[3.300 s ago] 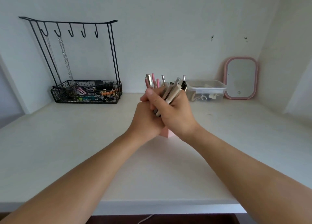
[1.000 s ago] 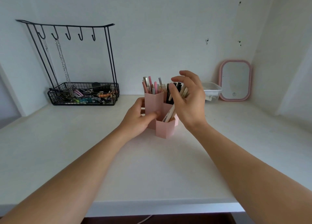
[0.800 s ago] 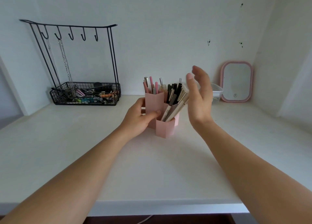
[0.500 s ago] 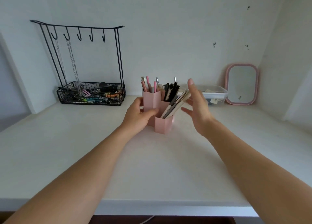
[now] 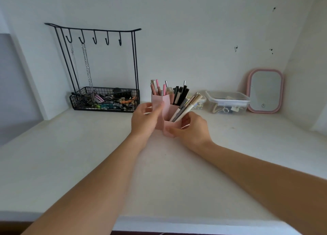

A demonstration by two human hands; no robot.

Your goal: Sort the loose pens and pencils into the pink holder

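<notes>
While the pink holder (image 5: 163,110) is standing mid-table (image 5: 88,155) with pens (image 5: 184,106) sticking out of its compartments, the left hand (image 5: 145,118) is gripping its tall left side, thumb across the front. The right hand (image 5: 192,128) is curling round the low front compartment, thumb pressing its face.

Counts on the worktop (image 5: 88,155)

One pink holder (image 5: 165,110), two clear lidded boxes (image 5: 228,101), one pink-framed mirror (image 5: 265,90), one wire rack (image 5: 104,100), two hands (image 5: 144,117); pens too crowded to count.
</notes>
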